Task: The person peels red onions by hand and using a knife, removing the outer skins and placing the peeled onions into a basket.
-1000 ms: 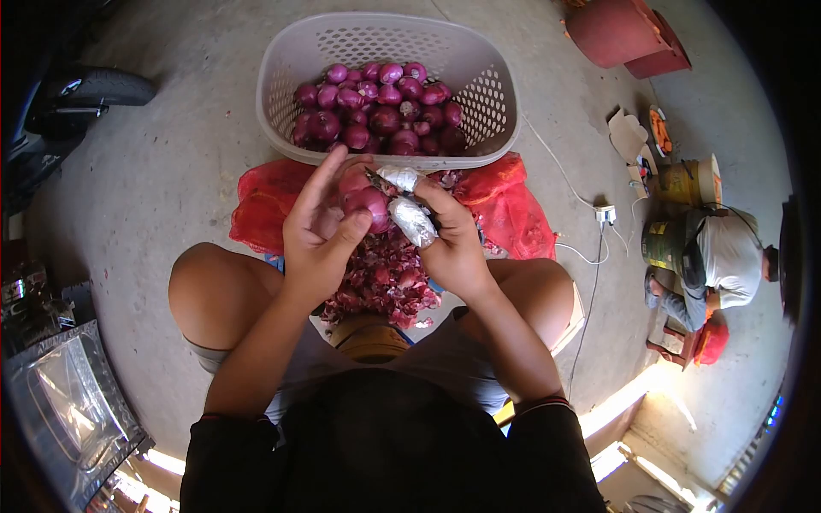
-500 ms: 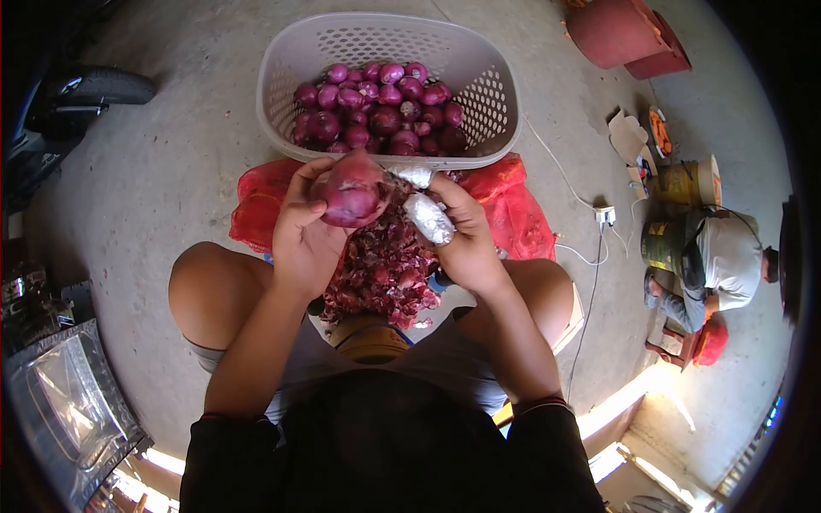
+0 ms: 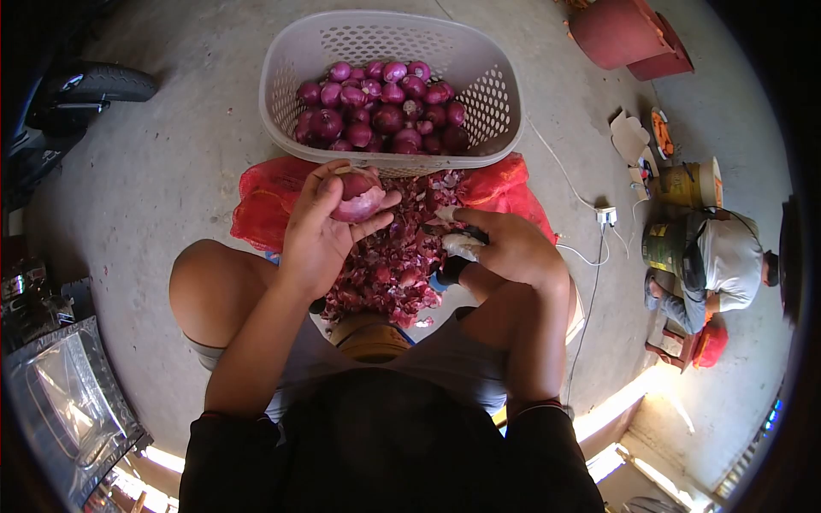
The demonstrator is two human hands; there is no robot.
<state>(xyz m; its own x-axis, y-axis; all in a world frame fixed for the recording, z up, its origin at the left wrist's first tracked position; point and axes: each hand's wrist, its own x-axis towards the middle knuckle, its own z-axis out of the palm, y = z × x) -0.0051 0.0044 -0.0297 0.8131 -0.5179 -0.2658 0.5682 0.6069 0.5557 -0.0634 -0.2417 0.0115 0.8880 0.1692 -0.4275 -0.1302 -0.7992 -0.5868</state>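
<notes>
My left hand (image 3: 316,235) is closed round a red onion (image 3: 357,198), whose outer skin is partly off, showing a paler patch. Lower and to the right, my right hand (image 3: 509,244) grips what looks like a small knife (image 3: 467,232) with a dark handle, mostly hidden by the fingers. Whitish wrapping (image 3: 462,247) covers its thumb and a fingertip. Beneath both hands lies a heap of red onion skins (image 3: 385,274) on a red mesh sack (image 3: 261,201). Beyond them stands a grey plastic basket (image 3: 282,128) holding many red onions (image 3: 389,120).
At the right, a person (image 3: 727,256) sits bent over by a dark bucket (image 3: 663,246) and a yellow bucket (image 3: 697,184). A power strip (image 3: 605,215) with cables lies on the floor. A motorbike wheel (image 3: 107,83) is at the left, red tubs (image 3: 620,34) at the upper right.
My right hand has moved down and right, away from the onion, and turned palm down. The onion has turned in my left hand and shows a paler peeled patch.
</notes>
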